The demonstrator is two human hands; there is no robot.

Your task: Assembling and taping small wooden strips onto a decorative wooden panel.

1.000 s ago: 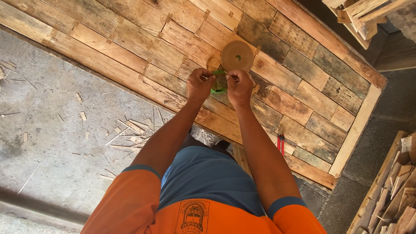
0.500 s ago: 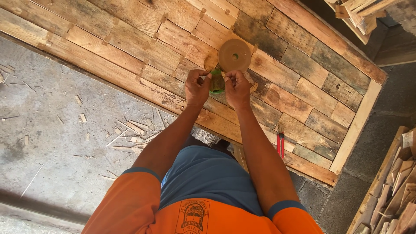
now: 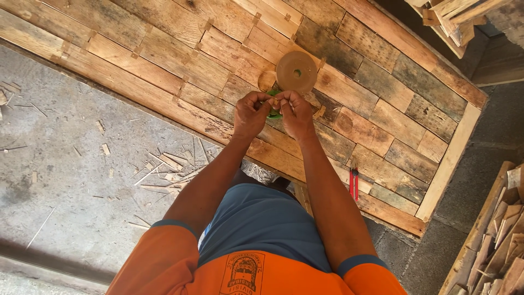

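Green-bodied power tool [image 3: 274, 112], largely hidden between the two hands, carrying a tan round disc [image 3: 296, 71] that projects just beyond the fingertips, away from the person. The tool's long axis runs from the hands outward to the disc, which lies flat over the plank panel [image 3: 382, 109]. The left hand [image 3: 251, 114] and right hand [image 3: 295, 113] meet over the green body, fingers curled closed and pinching at its near end; which hand carries the weight cannot be told, and both sit equally near. Below the right forearm, a red-handled tool [image 3: 353, 183] lies on the panel, well apart from the fingers. Wood splinters [image 3: 169, 164] lie scattered on the concrete floor [image 3: 65, 180] to the left hand's side. Compared with the earlier views, hands and disc sit slightly farther along the panel; the grip is unchanged.
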